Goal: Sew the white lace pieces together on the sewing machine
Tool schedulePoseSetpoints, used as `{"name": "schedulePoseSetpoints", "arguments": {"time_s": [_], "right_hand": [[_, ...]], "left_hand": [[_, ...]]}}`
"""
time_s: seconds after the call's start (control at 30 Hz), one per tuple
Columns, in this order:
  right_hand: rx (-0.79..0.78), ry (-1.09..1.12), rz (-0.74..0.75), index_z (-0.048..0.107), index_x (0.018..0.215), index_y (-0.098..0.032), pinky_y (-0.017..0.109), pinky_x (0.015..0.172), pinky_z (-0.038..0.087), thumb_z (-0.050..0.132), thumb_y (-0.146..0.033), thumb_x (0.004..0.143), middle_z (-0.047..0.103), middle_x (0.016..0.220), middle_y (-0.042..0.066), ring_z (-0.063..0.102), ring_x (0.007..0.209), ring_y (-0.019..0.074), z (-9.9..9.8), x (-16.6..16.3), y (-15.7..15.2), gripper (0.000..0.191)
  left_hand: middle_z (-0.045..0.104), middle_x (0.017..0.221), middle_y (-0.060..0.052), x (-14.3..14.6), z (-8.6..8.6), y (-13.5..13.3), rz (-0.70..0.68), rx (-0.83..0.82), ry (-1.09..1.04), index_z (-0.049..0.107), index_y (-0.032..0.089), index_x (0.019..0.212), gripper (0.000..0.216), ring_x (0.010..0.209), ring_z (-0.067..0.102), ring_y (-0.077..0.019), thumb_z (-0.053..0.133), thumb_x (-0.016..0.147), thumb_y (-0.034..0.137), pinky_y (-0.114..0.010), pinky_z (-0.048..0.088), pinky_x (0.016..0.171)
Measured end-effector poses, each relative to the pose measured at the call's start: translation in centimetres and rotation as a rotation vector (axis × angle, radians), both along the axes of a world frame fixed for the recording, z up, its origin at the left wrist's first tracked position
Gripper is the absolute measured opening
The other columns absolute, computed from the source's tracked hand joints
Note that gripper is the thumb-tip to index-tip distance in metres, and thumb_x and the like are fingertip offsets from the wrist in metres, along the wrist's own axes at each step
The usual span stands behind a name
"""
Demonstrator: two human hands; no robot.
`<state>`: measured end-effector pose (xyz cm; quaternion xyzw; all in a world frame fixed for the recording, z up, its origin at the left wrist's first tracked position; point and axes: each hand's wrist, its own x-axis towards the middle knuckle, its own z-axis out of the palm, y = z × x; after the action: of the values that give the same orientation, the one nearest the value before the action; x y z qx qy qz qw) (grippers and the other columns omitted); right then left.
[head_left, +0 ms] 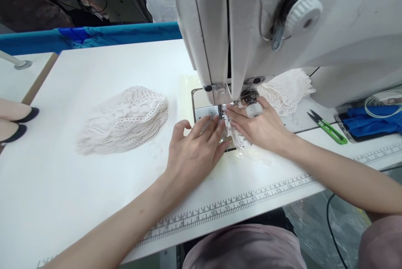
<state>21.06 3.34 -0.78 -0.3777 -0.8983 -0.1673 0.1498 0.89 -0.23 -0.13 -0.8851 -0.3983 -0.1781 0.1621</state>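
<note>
A white lace piece (pixel 238 138) lies under the needle area of the sewing machine (pixel 220 51), partly covered by my fingers. My left hand (pixel 196 147) rests palm down to the left of the presser foot (pixel 220 112). Its fingers are stretched out and spread, with the fingertips by the foot and the lace edge. From the right, my right hand (pixel 260 124) reaches in with its fingers together, pressing the lace beside the foot. The machine's lower parts hide some of that hand. More lace (pixel 287 91) lies bunched behind my right hand.
A stack of lace pieces (pixel 128 120) sits left on the white table (pixel 103 193). Green thread snips (pixel 328 127) and blue cloth (pixel 373 119) lie right. A printed ruler (pixel 220 211) follows the front edge. Two skin-toned items with black ends (pixel 19 120) show far left.
</note>
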Motion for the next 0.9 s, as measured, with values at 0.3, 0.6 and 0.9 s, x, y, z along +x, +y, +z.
{"name": "schedulePoseSetpoints", "arguments": {"time_s": [0.3,0.6,0.9], "right_hand": [[-0.245,0.06,0.061,0.07,0.093,-0.017,0.032,0.064,0.036,0.057,-0.038,0.09,0.071,0.09,0.002,0.057,0.069,0.0155,2.8,0.4,-1.8,0.025],[-0.555,0.313,-0.039,0.064,0.098,-0.017,0.023,0.054,0.033,0.041,-0.014,0.095,0.067,0.075,0.0,0.057,0.06,0.0115,2.9,1.0,-1.2,0.023],[-0.357,0.314,-0.028,0.071,0.1,-0.016,0.024,0.051,0.033,0.053,-0.022,0.092,0.065,0.072,0.003,0.055,0.061,0.0132,1.7,0.7,-0.7,0.021]], "left_hand": [[0.069,0.117,-0.006,0.0,0.3,-0.3,0.002,-0.007,0.021,0.06,0.017,0.118,0.026,0.107,0.062,-0.0227,0.048,0.096,0.023,-0.043,0.036,0.085],[0.069,0.104,-0.006,0.1,1.2,2.7,-0.052,-0.319,-0.109,0.069,0.018,0.104,0.025,0.092,0.063,-0.023,0.05,0.092,0.028,-0.044,0.039,0.088],[0.069,0.091,-0.002,-0.2,1.8,4.0,-0.014,-0.684,-0.52,0.072,0.021,0.083,0.021,0.076,0.063,-0.0142,0.053,0.09,0.026,-0.027,0.048,0.066]]}}
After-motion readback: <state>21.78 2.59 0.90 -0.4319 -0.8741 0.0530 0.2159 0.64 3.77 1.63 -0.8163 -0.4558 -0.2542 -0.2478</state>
